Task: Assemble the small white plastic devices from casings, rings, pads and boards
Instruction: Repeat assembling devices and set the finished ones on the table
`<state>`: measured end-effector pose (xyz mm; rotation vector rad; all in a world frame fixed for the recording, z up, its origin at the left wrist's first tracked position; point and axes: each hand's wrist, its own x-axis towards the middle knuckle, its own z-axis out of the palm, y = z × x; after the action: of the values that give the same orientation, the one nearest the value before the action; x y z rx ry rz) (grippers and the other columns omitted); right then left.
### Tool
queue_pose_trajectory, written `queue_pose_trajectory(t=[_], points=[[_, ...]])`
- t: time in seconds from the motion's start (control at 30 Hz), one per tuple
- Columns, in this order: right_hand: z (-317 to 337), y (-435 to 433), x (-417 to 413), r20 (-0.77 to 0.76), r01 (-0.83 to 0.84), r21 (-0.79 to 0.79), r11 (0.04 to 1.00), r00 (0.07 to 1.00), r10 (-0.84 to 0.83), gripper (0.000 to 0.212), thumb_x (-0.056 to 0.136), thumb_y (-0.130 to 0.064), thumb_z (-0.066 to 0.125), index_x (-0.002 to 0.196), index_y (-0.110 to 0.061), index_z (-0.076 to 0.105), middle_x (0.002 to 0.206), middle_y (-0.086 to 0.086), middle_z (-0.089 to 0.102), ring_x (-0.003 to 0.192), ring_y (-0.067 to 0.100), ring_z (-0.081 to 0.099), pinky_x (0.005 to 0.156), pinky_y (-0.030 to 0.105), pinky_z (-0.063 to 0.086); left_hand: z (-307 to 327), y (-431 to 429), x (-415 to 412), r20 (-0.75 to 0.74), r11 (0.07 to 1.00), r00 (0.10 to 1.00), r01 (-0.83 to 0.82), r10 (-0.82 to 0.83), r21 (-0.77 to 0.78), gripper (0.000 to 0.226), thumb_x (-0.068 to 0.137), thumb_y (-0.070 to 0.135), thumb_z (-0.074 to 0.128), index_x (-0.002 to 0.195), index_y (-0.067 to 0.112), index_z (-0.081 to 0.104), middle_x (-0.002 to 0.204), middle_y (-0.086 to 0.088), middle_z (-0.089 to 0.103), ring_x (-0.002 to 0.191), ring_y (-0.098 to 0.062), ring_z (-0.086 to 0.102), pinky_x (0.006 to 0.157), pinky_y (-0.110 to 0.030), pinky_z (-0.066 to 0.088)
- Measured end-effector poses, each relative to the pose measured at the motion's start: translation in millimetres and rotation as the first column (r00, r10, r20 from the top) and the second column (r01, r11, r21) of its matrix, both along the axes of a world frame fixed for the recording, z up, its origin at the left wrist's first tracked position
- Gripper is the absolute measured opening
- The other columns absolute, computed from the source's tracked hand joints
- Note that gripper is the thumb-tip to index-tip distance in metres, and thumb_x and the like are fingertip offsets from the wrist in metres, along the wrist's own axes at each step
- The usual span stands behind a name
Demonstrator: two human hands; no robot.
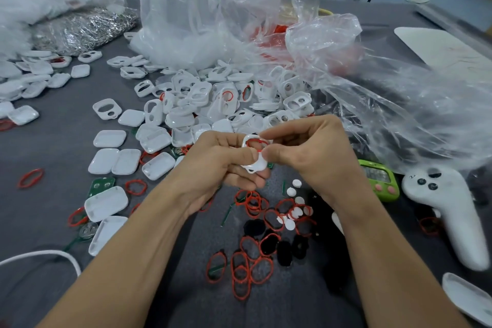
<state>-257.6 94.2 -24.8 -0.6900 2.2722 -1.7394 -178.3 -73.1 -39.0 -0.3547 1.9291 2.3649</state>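
Head view down onto the grey table (53, 146): my left hand (221, 165) is curled round a white casing (253, 167), holding it up over the middle of the table. My right hand (311, 154) meets it from the other side, thumb and forefinger pinching a red ring (253, 143) that sits at the casing's open frame. Just behind my hands, toward the far edge, a heap of casings (213, 98) lies against clear plastic bags (266, 34). Toward the near edge, between my forearms, loose rings (250, 261), black pads (283, 250) and small white discs (291, 192) are scattered. Closed white shells (106, 204) and a green board (101, 184) lie nearer the left edge. A green timer (378, 177) and a white controller (452, 210) lie toward the right edge.
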Motion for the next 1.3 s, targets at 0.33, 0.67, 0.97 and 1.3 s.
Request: queue_pose_trajectory(t=[0.33, 0.67, 0.97, 1.3], points=[[-9.1, -12.5, 10.2, -0.435, 0.177, 0.104, 0.979, 0.893, -0.115, 0.013, 0.081, -0.013, 0.082, 0.081, -0.025, 0.083, 0.078, -0.019, 0.076, 0.07, -0.003, 0.071, 0.066, 0.012, 0.054, -7.7, 10.2, -4.9, -0.088, 0.981, 0.983, -0.168, 0.16, -0.093, 0.017, 0.095, -0.003, 0.063, 0.102, 0.003, 0.076, 0.084, -0.02, 0.076, 0.071, -0.031, 0.075, 0.061, -0.028, 0.061], [0.4, -1.9, 1.5, -0.235, 0.209, 0.059, 0.976, 0.953, -0.19, 0.021, 0.074, -0.004, 0.086, 0.073, -0.024, 0.082, 0.071, -0.015, 0.076, 0.068, 0.004, 0.074, 0.071, 0.03, 0.062, -9.3, 8.6, -8.2, -0.02, 0.997, 0.997, -0.07, 0.071, 0.025, 0.027, 0.107, 0.01, 0.049, 0.117, 0.02, 0.072, 0.095, -0.016, 0.078, 0.082, -0.026, 0.078, 0.065, -0.029, 0.062], [-4.3, -4.2, 5.6, -0.393, 0.2, 0.153, 0.968, 0.911, -0.126, 0.033, 0.08, -0.005, 0.083, 0.099, -0.031, 0.083, 0.09, -0.018, 0.079, 0.079, -0.007, 0.071, 0.075, 0.012, 0.056, -10.3, 10.2, -7.9, -0.098, 0.979, 0.988, -0.13, 0.116, -0.157, 0.026, 0.101, 0.006, 0.062, 0.115, 0.023, 0.076, 0.087, -0.004, 0.079, 0.077, -0.026, 0.078, 0.063, -0.028, 0.062], [-3.8, -5.4, 4.3, -0.273, 0.153, 0.066, 0.986, 0.953, -0.13, 0.031, 0.079, -0.002, 0.083, 0.088, -0.032, 0.084, 0.083, -0.029, 0.075, 0.076, -0.005, 0.072, 0.07, 0.011, 0.055, -8.7, 13.4, -8.2, -0.055, 0.981, 0.983, -0.181, 0.178, -0.069, 0.017, 0.098, 0.008, 0.066, 0.112, 0.008, 0.077, 0.096, -0.018, 0.078, 0.075, -0.029, 0.078, 0.061, -0.027, 0.061]])
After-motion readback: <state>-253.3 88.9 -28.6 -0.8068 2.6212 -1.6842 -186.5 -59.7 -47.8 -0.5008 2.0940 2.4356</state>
